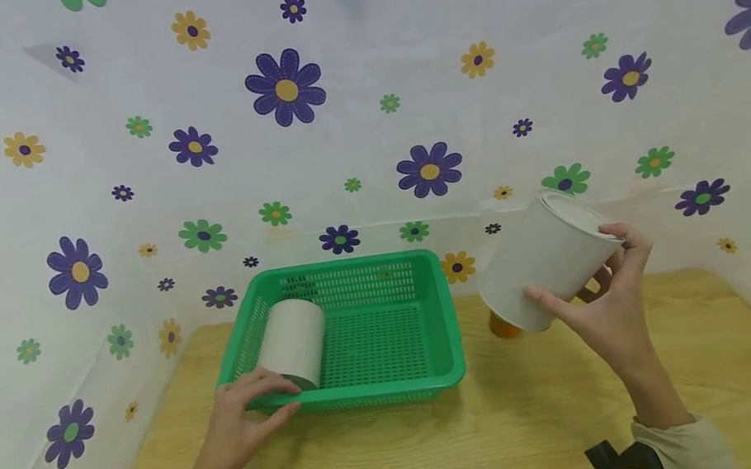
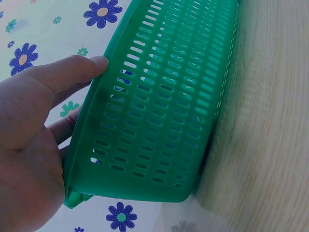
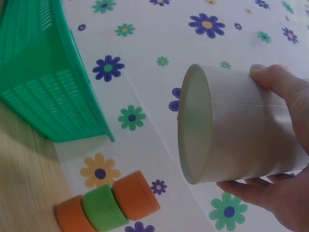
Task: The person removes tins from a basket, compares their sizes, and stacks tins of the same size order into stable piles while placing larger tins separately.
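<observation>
My left hand (image 1: 244, 413) pinches the front-left rim of a green plastic basket (image 1: 380, 389), thumb outside in the left wrist view and the other fingers partly hidden behind the rim. A white cylinder (image 1: 291, 341) lies on its side in the basket's left part. To the right of the basket, my right hand (image 1: 614, 301) grips a larger white canister (image 1: 539, 264) and holds it tilted above the table. One of its round ends faces the basket in the right wrist view. Below the canister stands a stack of orange and green cup-like pieces (image 3: 106, 203), mostly hidden in the head view.
The basket stands on a light wooden table (image 1: 414, 454), near its back edge. A white sheet (image 1: 358, 137) with purple, yellow and green flowers hangs behind the table and along both sides.
</observation>
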The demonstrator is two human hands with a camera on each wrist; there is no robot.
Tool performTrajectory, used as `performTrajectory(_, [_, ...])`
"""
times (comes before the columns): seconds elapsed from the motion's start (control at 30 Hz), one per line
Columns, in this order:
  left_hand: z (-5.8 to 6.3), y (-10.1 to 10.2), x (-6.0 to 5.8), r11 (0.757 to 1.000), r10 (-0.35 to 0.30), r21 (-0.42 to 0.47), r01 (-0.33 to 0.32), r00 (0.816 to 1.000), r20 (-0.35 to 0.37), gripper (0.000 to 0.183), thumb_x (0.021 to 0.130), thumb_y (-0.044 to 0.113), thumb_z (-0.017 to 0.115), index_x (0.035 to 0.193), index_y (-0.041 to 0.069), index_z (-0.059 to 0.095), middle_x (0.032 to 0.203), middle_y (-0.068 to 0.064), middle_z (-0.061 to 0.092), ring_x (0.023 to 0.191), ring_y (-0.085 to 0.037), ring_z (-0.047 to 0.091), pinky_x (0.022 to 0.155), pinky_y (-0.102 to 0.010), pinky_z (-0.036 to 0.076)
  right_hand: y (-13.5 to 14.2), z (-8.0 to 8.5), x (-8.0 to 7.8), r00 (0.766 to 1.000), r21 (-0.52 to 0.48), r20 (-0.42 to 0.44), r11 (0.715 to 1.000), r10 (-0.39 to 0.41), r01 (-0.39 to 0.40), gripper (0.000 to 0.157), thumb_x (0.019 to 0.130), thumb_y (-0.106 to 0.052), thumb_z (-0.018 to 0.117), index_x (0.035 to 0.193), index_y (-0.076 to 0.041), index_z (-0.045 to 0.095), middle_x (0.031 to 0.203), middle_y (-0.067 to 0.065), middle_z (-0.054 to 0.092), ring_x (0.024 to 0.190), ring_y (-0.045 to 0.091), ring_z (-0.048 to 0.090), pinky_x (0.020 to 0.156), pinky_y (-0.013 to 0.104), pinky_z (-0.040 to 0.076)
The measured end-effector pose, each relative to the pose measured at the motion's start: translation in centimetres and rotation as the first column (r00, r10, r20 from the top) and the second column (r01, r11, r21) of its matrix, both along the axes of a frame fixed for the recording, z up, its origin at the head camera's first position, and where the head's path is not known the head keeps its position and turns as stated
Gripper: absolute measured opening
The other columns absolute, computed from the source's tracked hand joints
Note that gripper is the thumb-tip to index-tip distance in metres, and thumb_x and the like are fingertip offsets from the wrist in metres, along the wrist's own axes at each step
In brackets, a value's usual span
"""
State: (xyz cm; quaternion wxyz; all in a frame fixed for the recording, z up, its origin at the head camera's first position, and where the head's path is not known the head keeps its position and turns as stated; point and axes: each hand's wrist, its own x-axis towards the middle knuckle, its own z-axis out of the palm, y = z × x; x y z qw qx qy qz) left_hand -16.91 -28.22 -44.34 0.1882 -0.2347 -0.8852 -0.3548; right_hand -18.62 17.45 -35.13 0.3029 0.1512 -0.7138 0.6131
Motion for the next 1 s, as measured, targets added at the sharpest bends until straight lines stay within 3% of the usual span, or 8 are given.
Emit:
performTrajectory(0.5, [-0.4, -0.2, -0.2, 1.000, -0.008, 0.006, 0.008, 1.000, -0.001, 0.022, 0.078, 0.027, 0.079, 0.097, 0.032, 0.068, 0.099, 0.017, 0.062, 0.098, -0.008, 0.056, 0.078, -0.040, 0.023, 3.6, -0.5, -0.6, 0.998, -0.144, -0.039, 0.988, -0.057, 0.051, 0.101, 0.065, 0.016, 0.076, 0.143, -0.018, 0.022, 0.140, 0.015, 0.036, 0.113, 0.031, 0.051, 0.074, 0.022, 0.050])
performTrajectory(0.87, [-0.2, -0.1, 0.0, 1.000, -0.002, 0.005, 0.002, 1.000, 0.005, 0.023, 0.077, 0.026, 0.079, 0.097, 0.032, 0.068, 0.099, 0.018, 0.062, 0.099, -0.008, 0.055, 0.079, -0.040, 0.023, 6.9, -3.1, -2.5, 0.965, 0.014, 0.030, 0.966, -0.259, 0.259, 0.107, 0.066, 0.005, 0.082, 0.145, -0.027, 0.017, 0.141, 0.004, 0.036, 0.113, 0.031, 0.052, 0.075, 0.022, 0.050])
performTrajectory(1.0, [-0.2, 0.0, 0.0, 1.000, -0.007, 0.011, 0.007, 1.000, 0.014, 0.023, 0.078, 0.026, 0.079, 0.097, 0.032, 0.068, 0.100, 0.017, 0.062, 0.100, -0.008, 0.055, 0.079, -0.041, 0.022, 7.5, -3.7, -2.7, 0.949, 0.056, 0.066, 0.950, -0.309, 0.306, 0.108, 0.067, 0.000, 0.083, 0.145, -0.030, 0.016, 0.140, 0.001, 0.036, 0.113, 0.031, 0.052, 0.078, 0.029, 0.051])
